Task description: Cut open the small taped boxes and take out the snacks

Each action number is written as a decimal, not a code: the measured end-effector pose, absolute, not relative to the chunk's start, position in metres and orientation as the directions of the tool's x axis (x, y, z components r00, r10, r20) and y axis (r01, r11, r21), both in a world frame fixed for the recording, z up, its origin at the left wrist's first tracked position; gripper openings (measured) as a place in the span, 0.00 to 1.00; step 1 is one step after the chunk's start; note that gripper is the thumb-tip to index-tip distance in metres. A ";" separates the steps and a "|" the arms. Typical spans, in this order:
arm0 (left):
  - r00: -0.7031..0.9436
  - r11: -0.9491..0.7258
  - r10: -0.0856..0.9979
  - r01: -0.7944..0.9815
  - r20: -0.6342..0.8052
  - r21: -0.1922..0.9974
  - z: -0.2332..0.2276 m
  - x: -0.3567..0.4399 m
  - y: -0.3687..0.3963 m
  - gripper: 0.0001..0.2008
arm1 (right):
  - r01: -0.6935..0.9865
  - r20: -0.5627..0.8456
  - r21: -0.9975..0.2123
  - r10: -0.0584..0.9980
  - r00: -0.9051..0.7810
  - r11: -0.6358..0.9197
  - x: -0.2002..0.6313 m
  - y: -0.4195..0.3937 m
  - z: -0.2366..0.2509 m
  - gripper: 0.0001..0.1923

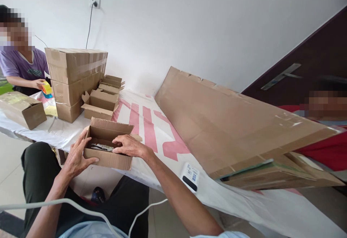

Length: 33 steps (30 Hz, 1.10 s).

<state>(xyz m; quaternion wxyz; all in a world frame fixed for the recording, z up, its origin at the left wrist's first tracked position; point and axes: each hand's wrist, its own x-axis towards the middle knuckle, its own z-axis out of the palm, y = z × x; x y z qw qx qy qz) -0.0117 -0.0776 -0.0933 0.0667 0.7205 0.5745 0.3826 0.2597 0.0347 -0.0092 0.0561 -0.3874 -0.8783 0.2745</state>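
A small open cardboard box (108,158) sits at the near edge of the table, tilted towards me. My left hand (76,156) grips its left end, the thumb on the front face and the fingers along the side. Inside lie some flat printed packets (102,147), partly covered; their kind is not clear. My right hand (129,145) reaches over the right part of the box, thumb and fingers bent and apart above the packets. Whether its fingertips touch the packets I cannot tell.
Open boxes (100,102) stand beyond mine, beside a stack of taped cartons (77,82). At left, a co-worker (24,64) holds a tape dispenser (46,89) near a closed box (24,109). A large cardboard sheet (230,122) leans at right, near a white device (190,176). Another person (322,147) is behind it.
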 end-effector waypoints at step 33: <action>-0.019 -0.277 0.883 0.784 0.469 0.555 -0.100 -0.010 -0.061 0.43 | 0.455 0.304 -0.712 0.819 -0.487 0.535 0.264 0.061 -0.024 0.20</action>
